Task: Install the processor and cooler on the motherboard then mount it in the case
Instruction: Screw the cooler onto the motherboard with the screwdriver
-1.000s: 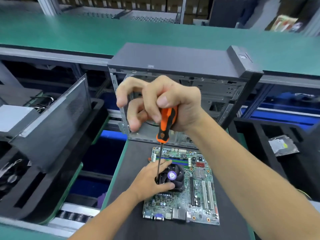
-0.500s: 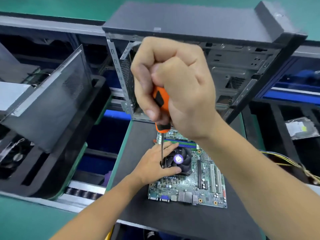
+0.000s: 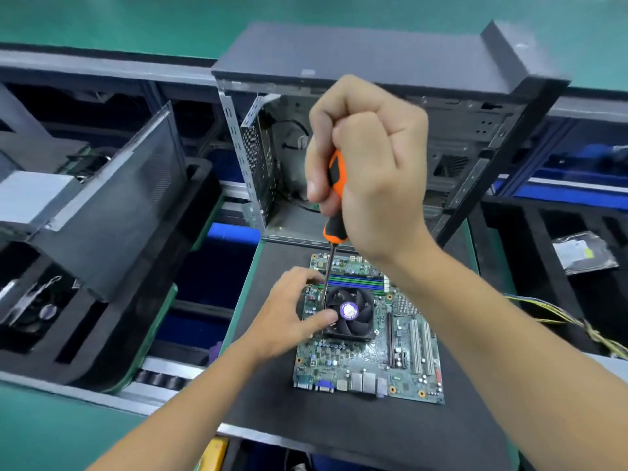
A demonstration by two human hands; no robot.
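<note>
Fastening the cooler (image 3: 350,314) to the motherboard (image 3: 367,355), left corner screw.

Judgement: keep the screwdriver (image 3: 334,202) shaft plumb over the screw and press lightly so the tip stays seated. Right hand (image 3: 370,171) is a tight fist around the orange handle, shaft running down to the cooler's left edge; tip contact too small to tell. Left hand (image 3: 292,314) is half-open, thumb on the fan frame, fingers on the board beside it, bracing. The board lies flat on the dark mat (image 3: 272,396), in front of the open case (image 3: 373,62), not yet mounted.
</note>
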